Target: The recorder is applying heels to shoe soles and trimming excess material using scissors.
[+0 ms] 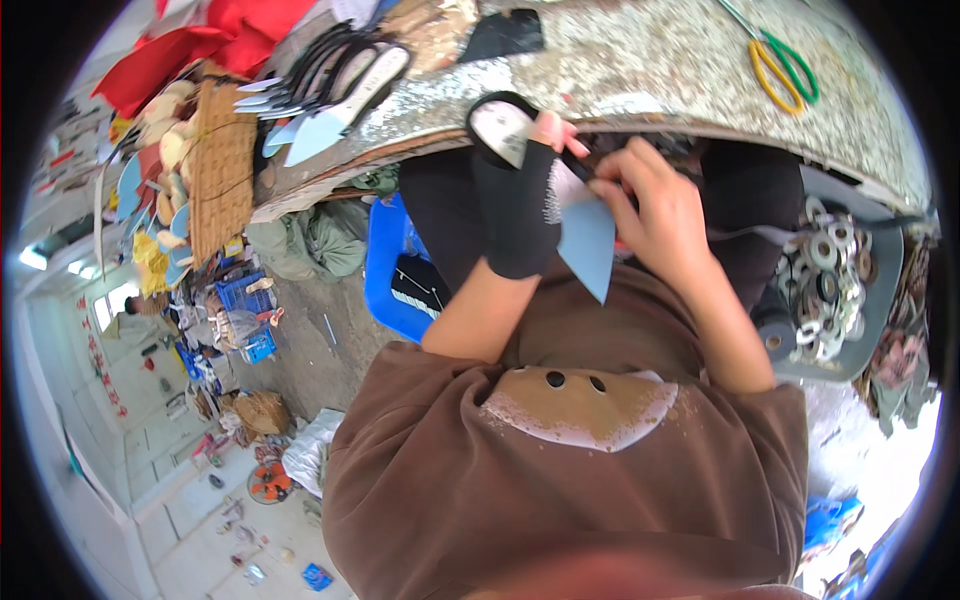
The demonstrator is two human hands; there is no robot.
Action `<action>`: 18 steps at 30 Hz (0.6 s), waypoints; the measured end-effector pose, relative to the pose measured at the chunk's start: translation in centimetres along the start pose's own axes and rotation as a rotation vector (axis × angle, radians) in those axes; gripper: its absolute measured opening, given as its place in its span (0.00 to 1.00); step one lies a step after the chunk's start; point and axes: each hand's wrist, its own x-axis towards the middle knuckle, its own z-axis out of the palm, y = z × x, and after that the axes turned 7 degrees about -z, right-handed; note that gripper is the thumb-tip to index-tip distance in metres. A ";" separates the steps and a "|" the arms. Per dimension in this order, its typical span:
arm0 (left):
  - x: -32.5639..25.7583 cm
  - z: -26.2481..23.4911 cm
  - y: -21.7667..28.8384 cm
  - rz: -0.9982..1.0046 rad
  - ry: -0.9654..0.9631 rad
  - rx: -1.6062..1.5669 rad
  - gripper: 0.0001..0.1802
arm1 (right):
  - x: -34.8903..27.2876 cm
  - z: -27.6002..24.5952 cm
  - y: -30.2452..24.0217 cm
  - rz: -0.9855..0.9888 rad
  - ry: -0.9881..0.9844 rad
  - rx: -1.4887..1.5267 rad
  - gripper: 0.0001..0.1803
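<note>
My left hand (pixel 524 205), in a black fingerless glove, grips a shoe insole (pixel 497 130) over the near edge of the workbench. The insole's rounded end is pale with black edging, and a pointed light-blue part (pixel 587 250) hangs toward my lap. On its other side, my right hand (pixel 655 200) is bare, its thumb and fingers pinched at the black edging near the middle. Anything small between those fingertips is hidden. Similar insoles (pixel 345 95) with black edging and light-blue points lie in an overlapping pile at the bench's left.
Scissors (pixel 782 75) with yellow and green handles lie on the worn workbench (pixel 650 70). Below it stand a blue bin (pixel 383 265) at left and a grey bin (pixel 868 345) of tape rolls at right. A black scrap (pixel 503 35) and red material (pixel 240 40) lie farther back.
</note>
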 end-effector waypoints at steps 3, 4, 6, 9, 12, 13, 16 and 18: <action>0.4 -0.3 1.1 0.259 -0.347 0.394 0.11 | 1.0 -1.4 0.4 -0.005 0.006 0.077 0.07; 1.2 -1.4 1.3 0.281 -0.469 0.676 0.14 | 1.1 -1.9 0.8 0.043 -0.083 0.173 0.08; 1.6 -2.5 0.6 0.326 -0.529 0.617 0.10 | 0.8 -1.0 2.3 0.122 -0.039 0.497 0.10; 0.4 -2.0 0.6 0.333 -0.382 0.422 0.10 | 0.3 -1.7 2.4 0.235 -0.060 0.845 0.16; -0.1 -1.6 0.2 0.488 -0.217 0.413 0.11 | 0.0 -2.4 -0.1 0.478 -0.037 0.921 0.12; 0.2 -2.1 -0.7 0.661 -0.208 0.446 0.10 | 0.3 -2.1 -0.9 0.255 0.040 0.647 0.11; 0.0 -1.7 -0.6 0.668 -0.262 0.419 0.09 | 1.3 -2.0 -0.6 0.033 0.029 0.453 0.12; 0.3 -2.3 -1.1 0.681 -0.264 0.488 0.09 | 1.9 -3.2 -1.0 0.114 -0.103 0.422 0.10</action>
